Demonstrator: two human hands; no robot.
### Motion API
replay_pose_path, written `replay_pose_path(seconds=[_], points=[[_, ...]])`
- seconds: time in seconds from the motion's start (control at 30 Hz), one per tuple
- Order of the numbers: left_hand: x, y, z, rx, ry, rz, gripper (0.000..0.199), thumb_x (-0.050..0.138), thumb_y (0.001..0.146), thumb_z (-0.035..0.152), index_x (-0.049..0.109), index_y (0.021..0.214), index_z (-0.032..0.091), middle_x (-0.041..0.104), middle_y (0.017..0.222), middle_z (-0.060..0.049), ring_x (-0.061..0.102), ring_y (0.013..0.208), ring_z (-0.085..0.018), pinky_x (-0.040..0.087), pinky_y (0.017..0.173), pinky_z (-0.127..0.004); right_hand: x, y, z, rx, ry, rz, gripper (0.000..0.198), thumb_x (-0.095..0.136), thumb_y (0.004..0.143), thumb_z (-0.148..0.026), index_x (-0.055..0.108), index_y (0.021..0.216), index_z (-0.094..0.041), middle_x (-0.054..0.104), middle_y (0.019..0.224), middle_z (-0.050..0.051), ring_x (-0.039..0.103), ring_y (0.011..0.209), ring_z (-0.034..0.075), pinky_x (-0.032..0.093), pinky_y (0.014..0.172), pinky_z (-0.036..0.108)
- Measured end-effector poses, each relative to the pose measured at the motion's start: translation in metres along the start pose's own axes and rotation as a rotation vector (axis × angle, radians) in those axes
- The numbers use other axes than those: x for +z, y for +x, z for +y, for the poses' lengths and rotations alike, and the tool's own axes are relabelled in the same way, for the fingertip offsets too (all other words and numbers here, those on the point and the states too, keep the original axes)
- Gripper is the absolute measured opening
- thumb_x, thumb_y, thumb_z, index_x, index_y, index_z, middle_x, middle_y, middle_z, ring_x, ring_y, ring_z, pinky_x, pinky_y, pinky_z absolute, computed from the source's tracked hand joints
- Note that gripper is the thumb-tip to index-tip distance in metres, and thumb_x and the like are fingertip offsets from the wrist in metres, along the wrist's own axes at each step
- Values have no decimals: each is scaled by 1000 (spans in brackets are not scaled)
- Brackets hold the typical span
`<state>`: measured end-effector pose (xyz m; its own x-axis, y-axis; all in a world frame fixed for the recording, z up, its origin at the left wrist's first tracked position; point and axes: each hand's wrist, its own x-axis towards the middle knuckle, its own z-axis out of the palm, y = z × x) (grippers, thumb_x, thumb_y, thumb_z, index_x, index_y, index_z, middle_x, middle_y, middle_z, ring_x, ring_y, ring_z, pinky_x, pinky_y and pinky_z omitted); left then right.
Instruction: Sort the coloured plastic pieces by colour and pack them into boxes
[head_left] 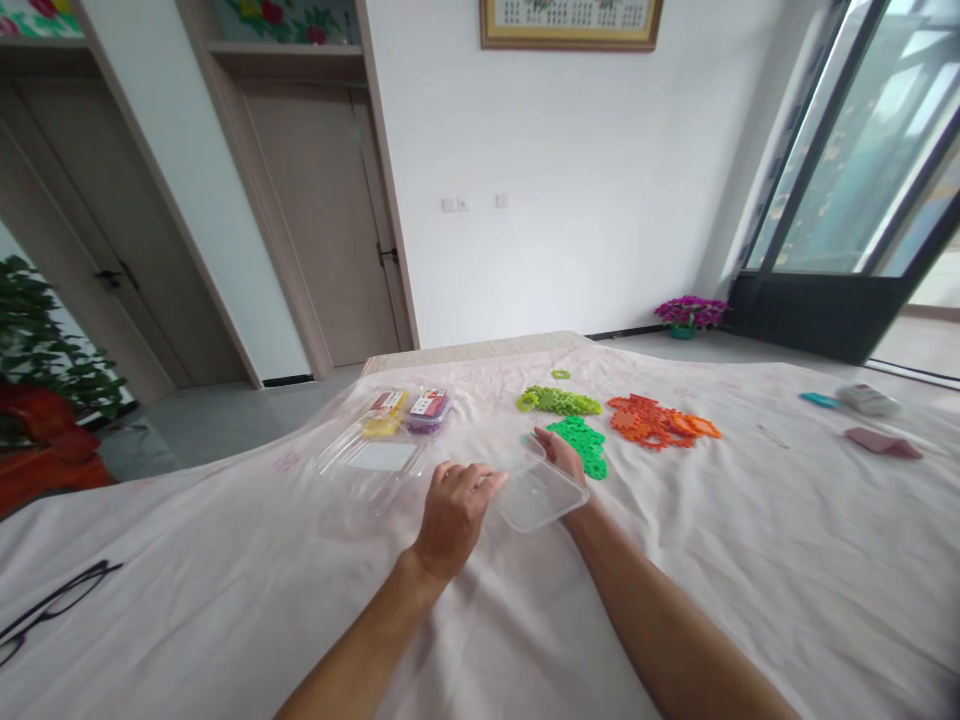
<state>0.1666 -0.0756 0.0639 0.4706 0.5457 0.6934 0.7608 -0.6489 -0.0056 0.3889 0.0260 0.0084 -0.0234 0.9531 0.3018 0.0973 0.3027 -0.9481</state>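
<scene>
Person's hands grasp one clear plastic container (534, 502) between them: left hand (455, 512) at its left edge, right hand (565, 462) at its right side. Three piles near or past the right hand: green (589, 440), lime (559, 402), orange (654, 424); pieces uncountable. One loose lime ring (561, 374) farther out. Two packed boxes ahead-left: yellow (385, 414), purple (428, 409).

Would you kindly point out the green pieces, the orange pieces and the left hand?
Green pieces (589, 445): head view, middle of the pile.
Orange pieces (651, 424): head view, middle of the pile.
Left hand (454, 508): head view, back of the hand.
</scene>
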Motion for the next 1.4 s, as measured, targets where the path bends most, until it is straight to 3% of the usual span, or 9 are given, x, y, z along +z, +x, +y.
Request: replay_pose_path(seconds=[0.17,0.3,0.5,0.63,0.73,0.93,1.17,1.3,1.4], points=[[40,-5,-5,-139,-19,-43,40,51,91,14,59,127,32,67,105,-6,61,90,-19,44,82,-38,-1,6,-1,128,316,-30,57,28,93,-56,61,125,-22,62,130,12,63,112,25,50,89,43],[44,-12,-9,-177,-42,-21,43,50,88,12,60,126,29,65,109,-8,59,96,-22,44,86,-41,4,-2,-4,178,253,-122,54,56,82,-44,54,134,-28,51,143,7,55,122,26,48,92,41],[46,-26,-30,-230,-151,44,63,62,78,17,48,138,29,46,141,-11,35,136,-32,29,111,-54,12,-6,-11,299,416,-88,50,63,67,-26,64,117,-22,71,111,6,67,92,23,53,80,35],[56,-31,-43,-359,-289,50,82,69,75,26,31,148,25,26,152,-16,25,142,-35,30,111,-54,12,-7,-14,288,440,-104,41,61,67,-25,67,108,-19,73,98,7,67,82,22,53,73,33],[64,-34,-50,-409,-379,50,86,73,74,35,30,148,26,22,152,-18,23,143,-35,30,111,-54,13,-7,-12,271,458,-89,38,61,68,-27,67,105,-19,73,94,6,67,81,22,53,73,33],[75,-36,-57,-486,-492,101,79,77,70,41,43,140,24,36,144,-18,38,136,-34,43,103,-50,16,-5,-3,231,507,-23,27,67,71,-34,66,95,-19,71,85,6,65,75,20,51,71,31],[70,-29,-56,-627,-416,151,56,75,67,31,56,120,24,62,121,-11,57,117,-30,47,99,-47,17,1,5,187,371,236,27,70,72,-45,63,77,-19,63,73,1,55,63,13,42,56,23],[65,-26,-56,-720,-377,140,55,73,69,36,55,119,25,69,109,-10,64,105,-30,51,89,-46,20,-3,4,129,179,225,29,64,76,-49,63,77,-20,54,62,-3,42,51,9,30,46,22],[63,-24,-54,-742,-362,127,54,73,68,36,56,118,26,70,109,-10,65,103,-30,51,86,-44,22,-5,0,122,146,193,29,61,79,-49,64,81,-21,53,61,-4,40,49,9,28,44,22]])
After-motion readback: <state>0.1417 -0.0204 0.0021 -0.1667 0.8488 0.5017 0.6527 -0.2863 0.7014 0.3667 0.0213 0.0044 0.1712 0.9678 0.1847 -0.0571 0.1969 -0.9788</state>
